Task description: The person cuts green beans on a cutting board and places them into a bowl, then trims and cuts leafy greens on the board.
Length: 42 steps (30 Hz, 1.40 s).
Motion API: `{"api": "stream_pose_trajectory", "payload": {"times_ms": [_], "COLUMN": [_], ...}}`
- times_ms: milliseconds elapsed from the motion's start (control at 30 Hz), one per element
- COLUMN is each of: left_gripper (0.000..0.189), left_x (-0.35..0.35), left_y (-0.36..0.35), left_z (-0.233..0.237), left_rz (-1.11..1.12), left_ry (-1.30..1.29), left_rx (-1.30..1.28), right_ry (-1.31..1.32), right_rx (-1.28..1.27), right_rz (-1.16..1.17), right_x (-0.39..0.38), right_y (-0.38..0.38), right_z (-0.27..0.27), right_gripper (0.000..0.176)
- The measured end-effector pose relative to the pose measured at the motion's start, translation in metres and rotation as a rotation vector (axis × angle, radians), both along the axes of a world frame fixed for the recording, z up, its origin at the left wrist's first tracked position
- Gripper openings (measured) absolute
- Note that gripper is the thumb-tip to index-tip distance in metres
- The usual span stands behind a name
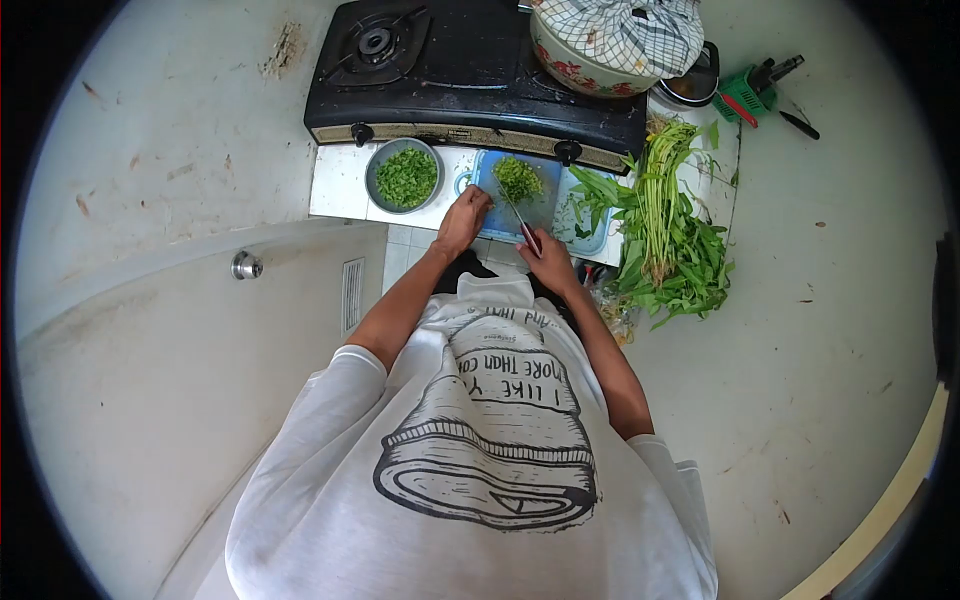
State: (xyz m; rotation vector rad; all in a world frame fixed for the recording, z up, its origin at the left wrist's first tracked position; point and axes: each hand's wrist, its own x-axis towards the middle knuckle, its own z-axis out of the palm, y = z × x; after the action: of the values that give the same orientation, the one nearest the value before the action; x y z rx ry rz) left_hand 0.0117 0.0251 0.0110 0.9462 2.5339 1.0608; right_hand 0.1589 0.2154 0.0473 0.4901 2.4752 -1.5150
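My right hand (550,265) is wrapped around the handle of a knife (530,238), whose blade points up and left toward a small heap of chopped greens (517,178). The heap lies on a blue cutting board (590,240). My left hand (465,218) is at the board's left edge with its fingers curled together; whatever they may hold is too small to make out. Up and left of that hand, a grey bowl (370,178) holds finely chopped greens (407,178).
A black gas stove (470,100) stands behind the board. On it sits a floral pot (575,75) under a checked cloth (625,35). Long-stemmed leafy greens (665,200) lie to the right. A green basket (740,92) with utensils is at the back right.
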Motion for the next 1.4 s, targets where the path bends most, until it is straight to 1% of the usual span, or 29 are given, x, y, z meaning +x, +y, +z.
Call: {"api": "stream_pose_trajectory", "payload": {"times_ms": [67,167,267,367,467,567,667,767,867,967,1100,1267,1400], "left_gripper": [0.011,0.008,0.006,0.006,0.005,0.007,0.007,0.01,0.011,0.01,0.009,0.008,0.01], "left_x": [0.002,0.002,-0.001,-0.003,-0.002,0.0,0.0,0.002,0.002,0.002,0.001,-0.001,-0.001], "left_y": [0.0,0.003,0.005,0.001,0.001,0.001,-0.002,-0.002,-0.006,-0.006,-0.007,-0.005,-0.006], "left_z": [-0.006,0.0,-0.01,-0.011,-0.008,-0.005,-0.009,-0.003,-0.007,-0.012,-0.007,-0.007,-0.008], "left_rz": [0.051,0.09,0.138,0.079,0.095,0.113,0.09,0.073,0.02,0.02,0.047,0.098,0.106], "left_ry": [-0.042,0.041,0.085,0.074,0.056,0.018,0.011,0.028,0.059,0.069,-0.001,-0.079,-0.097], "left_rx": [0.035,-0.049,0.092,0.071,0.068,0.029,0.034,0.046,0.051,0.063,0.067,0.177,0.141], "right_ry": [-0.052,-0.032,-0.073,-0.083,-0.14,-0.144,-0.166,-0.137,-0.196,-0.163,-0.19,-0.187,-0.168], "right_rx": [0.043,0.105,0.215,0.263,0.322,0.381,0.41,0.514,0.552,0.557,0.582,0.58,0.546], "right_rz": [0.024,0.042,0.086,0.096,0.129,0.179,0.206,0.27,0.276,0.267,0.259,0.281,0.25], "right_x": [0.001,0.007,0.008,0.008,0.004,0.004,0.006,0.009,0.001,-0.009,-0.024,-0.013,-0.006], "right_y": [-0.002,-0.011,-0.017,-0.023,-0.03,-0.036,-0.037,-0.039,-0.043,-0.046,-0.049,-0.045,-0.042], "right_z": [0.003,0.001,0.002,-0.004,0.007,0.004,-0.009,-0.022,-0.01,-0.014,-0.024,-0.026,-0.023], "right_gripper": [0.036,0.04,0.037,0.038,0.039,0.04,0.041,0.041,0.041,0.042,0.042,0.042,0.045]}}
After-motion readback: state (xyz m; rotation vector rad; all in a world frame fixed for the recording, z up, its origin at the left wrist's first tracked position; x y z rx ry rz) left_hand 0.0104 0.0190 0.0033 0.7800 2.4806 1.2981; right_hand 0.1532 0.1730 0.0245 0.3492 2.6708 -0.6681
